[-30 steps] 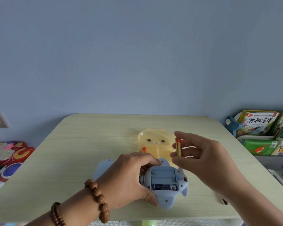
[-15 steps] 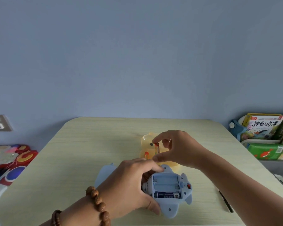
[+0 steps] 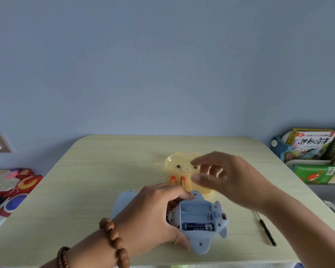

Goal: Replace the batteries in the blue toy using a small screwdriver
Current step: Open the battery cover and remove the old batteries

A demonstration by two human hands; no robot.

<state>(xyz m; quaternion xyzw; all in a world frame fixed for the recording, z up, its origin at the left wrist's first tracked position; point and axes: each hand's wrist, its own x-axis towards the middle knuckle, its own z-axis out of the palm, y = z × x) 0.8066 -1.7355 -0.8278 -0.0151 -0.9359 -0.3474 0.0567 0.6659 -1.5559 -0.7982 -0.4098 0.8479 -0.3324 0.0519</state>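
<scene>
**K:** Right hand (image 3: 226,176) is empty, fingers spread, hovering over the yellow bear tray (image 3: 179,165) toward the table's (image 3: 85,190) far edge, right of centre. Blurred, so mid-motion. Left hand (image 3: 153,215) is clamped around the blue toy (image 3: 199,242), pinning it belly-up near the front edge.

**M:** Which step?

**K:** Swapping cells. Compartment is open, cover off. One dark-label battery (image 3: 198,227) sits in the nearest slot, the two slots behind it are bare. Two orange batteries (image 3: 182,183) lie side by side in the tray.

**M:** Old or new, those orange ones?

**K:** Can't tell from here. My read: pulled ones parked in the tray, one left to extract.

**M:** Next move?

**K:** Probably bring the right hand back to the compartment and lever out the last cell, fingertip at the spring end. Left keeps the toy from rocking. Screwdriver (image 3: 267,232) lies idle by the right edge, well clear of both hands; needed only for the cover later.

**M:** Change versus half a second ago?

**K:** Then the right hand pinched an orange battery upright above the tray, and only one orange end showed there. Now it holds nothing and the tray shows two. Left hand's grip and the toy unchanged.
</scene>
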